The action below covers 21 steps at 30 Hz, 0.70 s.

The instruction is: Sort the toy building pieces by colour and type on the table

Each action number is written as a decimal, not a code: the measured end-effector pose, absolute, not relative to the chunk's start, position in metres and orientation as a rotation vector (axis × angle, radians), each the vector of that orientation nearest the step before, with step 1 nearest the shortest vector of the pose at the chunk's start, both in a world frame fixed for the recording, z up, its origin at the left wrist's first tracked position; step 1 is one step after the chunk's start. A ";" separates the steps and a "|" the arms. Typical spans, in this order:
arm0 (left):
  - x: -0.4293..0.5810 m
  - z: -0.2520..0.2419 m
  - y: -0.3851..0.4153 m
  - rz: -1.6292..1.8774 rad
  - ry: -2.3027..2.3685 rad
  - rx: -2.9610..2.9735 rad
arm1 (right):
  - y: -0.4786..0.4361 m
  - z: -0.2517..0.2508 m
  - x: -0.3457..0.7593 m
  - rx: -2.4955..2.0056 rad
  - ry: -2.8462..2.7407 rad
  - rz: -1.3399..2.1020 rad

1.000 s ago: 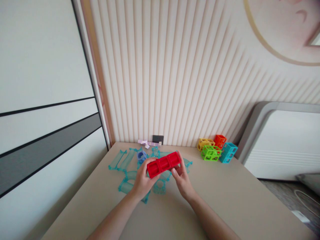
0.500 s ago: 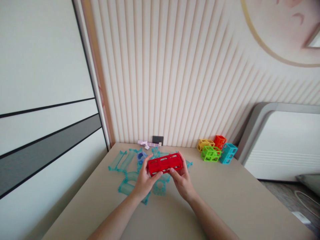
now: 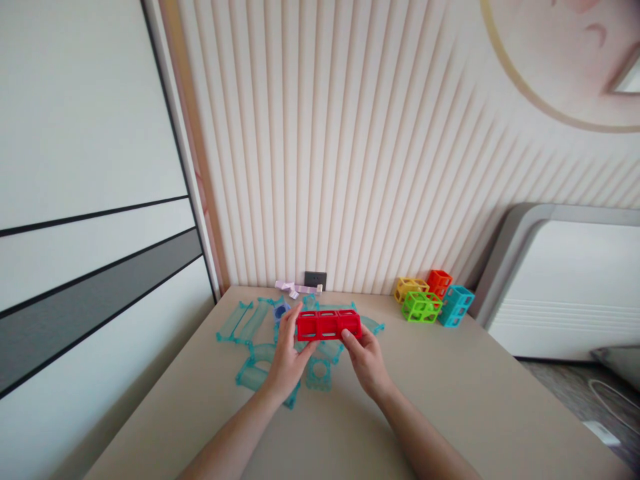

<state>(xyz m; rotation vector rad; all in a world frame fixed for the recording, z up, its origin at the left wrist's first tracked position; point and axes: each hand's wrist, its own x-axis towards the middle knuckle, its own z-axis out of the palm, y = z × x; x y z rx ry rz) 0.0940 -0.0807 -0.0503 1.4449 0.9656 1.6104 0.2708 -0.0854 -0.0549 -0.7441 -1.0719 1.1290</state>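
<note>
A red, box-shaped toy block (image 3: 329, 325) with window-like openings is held level above the table by both my hands. My left hand (image 3: 290, 357) grips its left end, the thumb underneath and the fingers at the back. At the right end my right hand (image 3: 367, 360) is closed on it, thumb on the front face. Below and behind the block lie translucent teal track pieces (image 3: 254, 377), partly hidden by my hands. A square teal piece with a round hole (image 3: 319, 373) is between my wrists. Close to my left fingertips is a blue ring-shaped piece (image 3: 281, 311).
Yellow (image 3: 411, 288), green (image 3: 421, 307), orange-red (image 3: 440, 283) and blue (image 3: 456, 306) frame blocks stand together at the table's back right. Light purple pieces (image 3: 295, 287) lie by a black wall socket (image 3: 315, 280). A ribbed wall borders the table (image 3: 450, 400) behind.
The red block has been turned in my hands from a slant to nearly level, with its open front side now facing me. My right fingers have moved lower on its end.
</note>
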 end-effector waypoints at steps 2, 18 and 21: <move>0.094 -0.050 -0.081 1.600 1.048 1.414 | -0.084 -0.056 0.271 -0.737 -1.051 1.112; 0.096 -0.041 -0.089 1.273 0.862 1.283 | -0.088 -0.056 0.275 -0.839 -1.214 1.069; 0.096 -0.041 -0.089 1.261 0.860 1.282 | -0.090 -0.051 0.279 -0.894 -1.266 1.065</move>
